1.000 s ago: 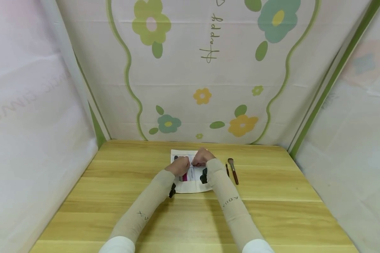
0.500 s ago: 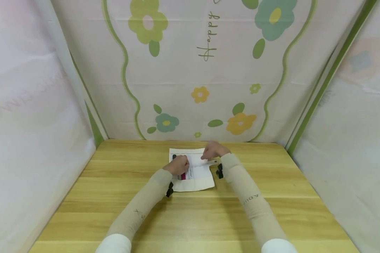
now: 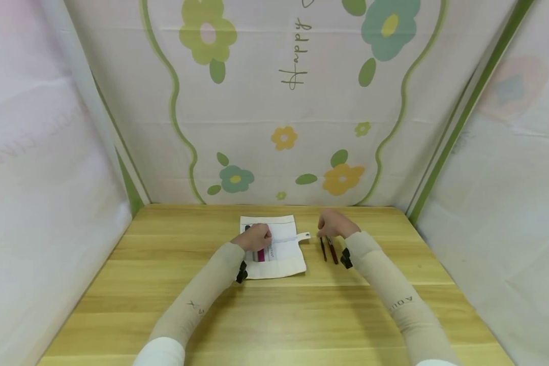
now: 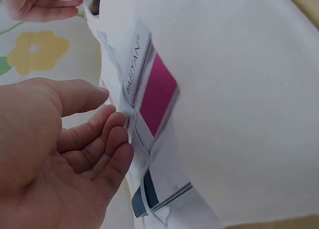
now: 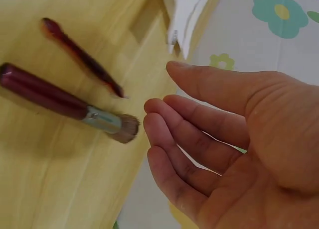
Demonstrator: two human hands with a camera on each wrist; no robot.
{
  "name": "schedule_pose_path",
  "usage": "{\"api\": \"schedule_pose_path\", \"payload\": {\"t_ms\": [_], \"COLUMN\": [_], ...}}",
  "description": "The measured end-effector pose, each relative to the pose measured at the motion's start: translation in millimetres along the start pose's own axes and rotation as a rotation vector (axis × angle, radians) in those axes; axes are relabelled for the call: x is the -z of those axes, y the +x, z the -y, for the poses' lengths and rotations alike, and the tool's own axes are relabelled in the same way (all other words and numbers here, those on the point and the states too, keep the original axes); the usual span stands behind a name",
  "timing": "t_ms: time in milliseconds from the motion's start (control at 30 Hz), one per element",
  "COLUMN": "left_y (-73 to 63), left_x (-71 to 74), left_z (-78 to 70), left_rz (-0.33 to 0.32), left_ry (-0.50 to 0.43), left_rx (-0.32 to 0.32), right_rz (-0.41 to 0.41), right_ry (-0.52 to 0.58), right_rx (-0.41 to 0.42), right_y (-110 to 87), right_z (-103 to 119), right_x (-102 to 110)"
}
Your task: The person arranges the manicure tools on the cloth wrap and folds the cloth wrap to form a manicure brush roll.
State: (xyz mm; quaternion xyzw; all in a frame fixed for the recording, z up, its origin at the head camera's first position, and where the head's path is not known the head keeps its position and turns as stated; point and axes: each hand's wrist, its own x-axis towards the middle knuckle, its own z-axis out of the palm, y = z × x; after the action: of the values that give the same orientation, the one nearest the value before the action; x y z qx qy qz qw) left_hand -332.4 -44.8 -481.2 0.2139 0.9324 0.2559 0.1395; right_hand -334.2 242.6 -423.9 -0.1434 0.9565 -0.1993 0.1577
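A white pouch lies unfolded on the table, with a magenta patch and printed lettering by its see-through pocket. My left hand is at its left part; in the left wrist view the curled fingertips and thumb pinch the wavy pocket edge. To the pouch's right, my right hand hovers at the far ends of two slim items, its fingers loosely bent around nothing. One is a makeup brush with a dark red handle and brown bristles. Beside it lies a thin, dark red, pointed tool.
A snap strap sticks out from the pouch's right side. The wooden table ends at a flower-printed cloth wall just behind the pouch, with more cloth at both sides.
My right hand has left the pouch and moved right, over to the brush and the thin tool. The strap is uncovered now. My left hand has stayed at the pouch.
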Motion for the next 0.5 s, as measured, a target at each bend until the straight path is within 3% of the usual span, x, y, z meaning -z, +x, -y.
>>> {"api": "schedule_pose_path", "payload": {"t_ms": [233, 500], "left_y": [2.6, 4.3], "left_x": [-1.3, -5.7], "left_z": [-7.7, -11.2], "left_rz": [0.007, 0.022], "left_ry": [-0.040, 0.009], "left_rx": [-0.016, -0.032], "right_rz": [-0.095, -0.133], "right_ry": [0.036, 0.057], "right_rx": [0.023, 0.027], "right_y": [-4.3, 0.3], "right_z": [-19, -29], "right_x": [-17, -36]}}
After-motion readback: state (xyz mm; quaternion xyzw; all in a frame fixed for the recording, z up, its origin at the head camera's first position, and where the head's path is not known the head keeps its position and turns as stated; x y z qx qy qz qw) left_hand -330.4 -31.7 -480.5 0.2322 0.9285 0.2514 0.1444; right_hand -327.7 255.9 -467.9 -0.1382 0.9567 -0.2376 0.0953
